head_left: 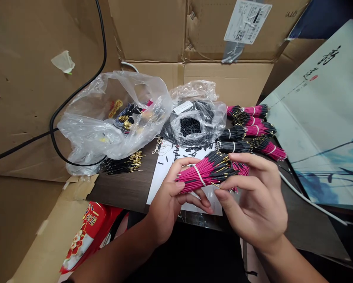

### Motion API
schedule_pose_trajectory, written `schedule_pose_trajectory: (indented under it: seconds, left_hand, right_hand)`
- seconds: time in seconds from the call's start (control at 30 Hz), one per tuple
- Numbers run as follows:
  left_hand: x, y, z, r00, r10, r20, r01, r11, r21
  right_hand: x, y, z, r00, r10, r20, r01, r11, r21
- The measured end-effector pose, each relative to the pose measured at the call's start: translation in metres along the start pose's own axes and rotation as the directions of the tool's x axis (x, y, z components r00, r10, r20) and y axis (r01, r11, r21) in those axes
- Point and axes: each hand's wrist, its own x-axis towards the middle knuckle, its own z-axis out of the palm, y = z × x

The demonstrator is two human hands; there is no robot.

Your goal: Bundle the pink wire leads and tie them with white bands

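Here, the left hand is gripping a banded bundle of pink wires from below, while the right hand is pressing curved fingers against its black-tipped end, no firm grip showing. Just beyond the hands, more banded bundles are lying on the tabletop beside a plastic bag of black sleeves.

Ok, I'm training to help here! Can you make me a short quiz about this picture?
1. What color are the wires in the bundle in the left hand?
2. True or false: a white band goes around the bundle.
3. What lies on the table under the bundle? A: a white paper sheet, B: a blue towel, C: a red box.

Key: 1. Pink. 2. True. 3. A.
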Motion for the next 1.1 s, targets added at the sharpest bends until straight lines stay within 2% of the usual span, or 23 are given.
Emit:
schedule_pose_trajectory:
  seconds: [0.1,0.2,0.37,0.53,0.73,0.93,1.1]
  left_hand:
    - [0.002,0.0,-0.001,1.0,0.017,-0.021,-0.017,1.0,0.014]
    - [0.004,-0.001,-0.002,1.0,0.021,-0.016,-0.021,0.999,0.031]
    - [0.006,-0.005,-0.004,1.0,0.007,-0.025,-0.005,0.998,0.069]
    - [0.004,-0.007,-0.006,0.998,-0.023,-0.058,0.031,0.99,0.137]
    - [0.005,-0.008,-0.004,0.998,0.004,-0.058,0.007,0.984,0.181]
    - [0.005,-0.006,0.0,0.996,0.018,-0.087,0.002,0.973,0.23]
    - [0.005,-0.011,-0.004,0.996,0.003,-0.084,0.008,0.992,0.128]
  right_hand:
    - [0.005,0.001,-0.004,0.996,0.02,0.092,-0.019,1.0,-0.011]
    - [0.011,0.001,-0.007,0.99,0.051,0.13,-0.047,0.998,-0.032]
    - [0.016,-0.001,-0.002,0.988,0.122,0.091,-0.129,0.989,0.067]
    - [0.012,-0.001,0.008,0.97,0.234,0.071,-0.244,0.941,0.235]
    - [0.007,0.002,0.017,0.973,0.223,0.051,-0.227,0.918,0.324]
    - [0.005,0.003,0.019,0.976,0.21,0.064,-0.219,0.921,0.322]
    - [0.01,0.005,0.014,0.98,0.155,0.127,-0.184,0.948,0.261]
